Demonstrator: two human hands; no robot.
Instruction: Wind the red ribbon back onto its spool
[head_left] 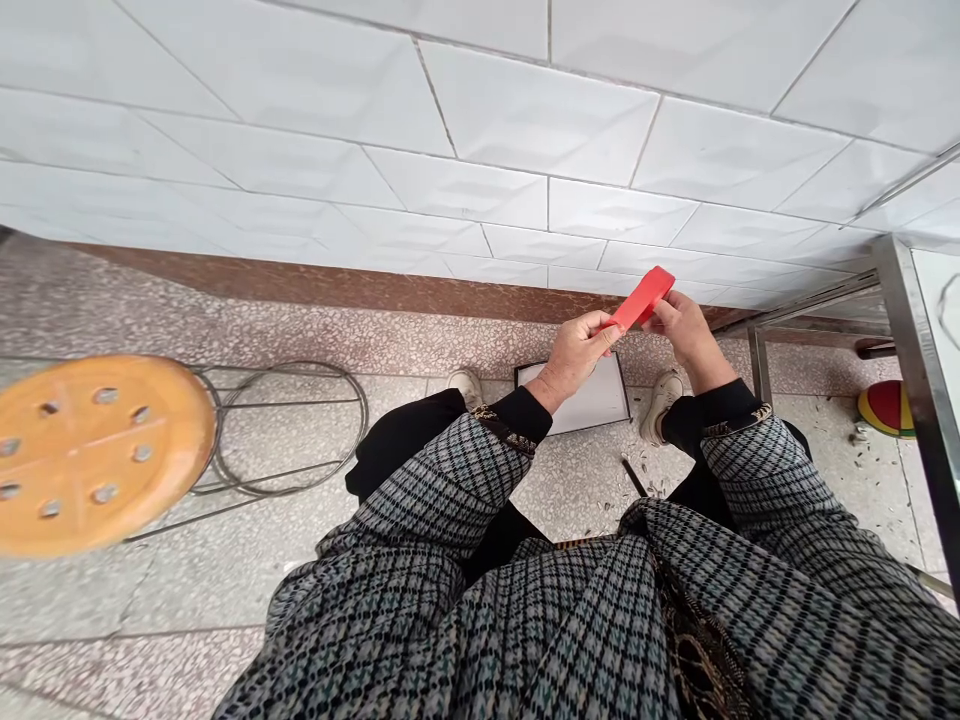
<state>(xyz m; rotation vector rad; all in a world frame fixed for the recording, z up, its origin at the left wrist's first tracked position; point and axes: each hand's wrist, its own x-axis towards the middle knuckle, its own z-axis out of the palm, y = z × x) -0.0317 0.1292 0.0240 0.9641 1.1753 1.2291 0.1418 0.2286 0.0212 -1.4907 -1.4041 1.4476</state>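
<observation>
Both my hands hold a flat red strip [643, 296], like folded red paper, out in front of me above my knees. My left hand [576, 352] pinches its lower end between thumb and fingers. My right hand [681, 325] is closed around its right side, fingers curled. Below the hands a white board with a dark frame [592, 400] lies on the floor between my feet. I sit in a checked coat with black cuffs.
An orange round stool [94, 450] on a wire frame stands at the left. A metal table leg and frame [911, 340] rise at the right, with a red and yellow ball [889, 408] beside it. Seed husks [645, 485] litter the tiled floor. A white tiled wall faces me.
</observation>
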